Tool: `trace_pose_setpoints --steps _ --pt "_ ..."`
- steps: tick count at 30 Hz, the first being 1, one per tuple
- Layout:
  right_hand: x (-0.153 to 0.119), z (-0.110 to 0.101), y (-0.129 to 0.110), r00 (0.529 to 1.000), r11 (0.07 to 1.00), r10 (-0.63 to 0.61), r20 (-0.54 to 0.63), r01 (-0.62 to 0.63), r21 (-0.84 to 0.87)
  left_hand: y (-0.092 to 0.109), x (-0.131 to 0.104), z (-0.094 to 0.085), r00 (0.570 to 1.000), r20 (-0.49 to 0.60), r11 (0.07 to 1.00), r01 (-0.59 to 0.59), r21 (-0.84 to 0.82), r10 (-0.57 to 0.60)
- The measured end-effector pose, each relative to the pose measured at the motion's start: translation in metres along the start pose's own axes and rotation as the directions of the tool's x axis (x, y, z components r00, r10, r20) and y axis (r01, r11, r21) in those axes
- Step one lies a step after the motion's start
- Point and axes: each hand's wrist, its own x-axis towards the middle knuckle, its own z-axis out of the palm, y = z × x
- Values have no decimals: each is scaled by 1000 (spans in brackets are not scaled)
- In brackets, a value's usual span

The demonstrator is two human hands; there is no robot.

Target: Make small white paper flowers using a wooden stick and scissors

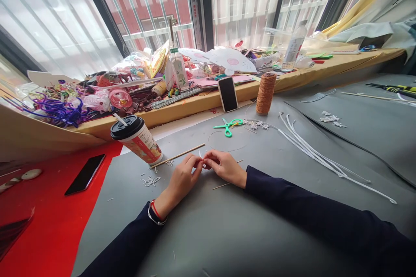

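Between fingers (pixel 212 155) of left hand (pixel 181 177) and right hand (pixel 227 168), set in a close pinch with tips meeting, holds a white cord (pixel 204 165), mostly hidden. Just beyond left fingers, shows a stick (pixel 182 154); to their left, scraps (pixel 150 181) and a cup (pixel 141 140). Farther beyond fingers, shows scissors (pixel 228 125) and a spool (pixel 265 95); to their right, loose cords (pixel 308 152).
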Motion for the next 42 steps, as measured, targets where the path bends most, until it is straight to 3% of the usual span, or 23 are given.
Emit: trace_pose_setpoints --steps 4,7,13,19,26,32,38,42 --pt "-1 1 1 999 999 -33 -3 33 -31 0 0 1 999 25 996 -37 78 36" --pt "-3 1 1 995 982 -99 1 98 -162 1 -1 4 998 38 994 -49 99 45" --pt "-5 0 2 975 842 -222 -10 186 -507 0 -5 9 998 -44 991 -45 129 51" --pt "-4 1 2 954 726 -297 40 253 -639 4 -2 7 999 19 998 31 60 -32" --pt "-4 1 1 975 798 -219 33 199 -569 6 1 10 992 81 983 110 -149 -99" --pt "-2 2 1 974 849 -223 41 214 -482 7 1 9 978 133 935 196 -297 -163" --pt "-1 1 1 988 900 -154 26 151 -408 4 2 12 952 171 823 305 -479 -253" --pt "1 0 -3 999 975 -46 19 49 -217 3 2 11 944 149 760 327 -561 -296"
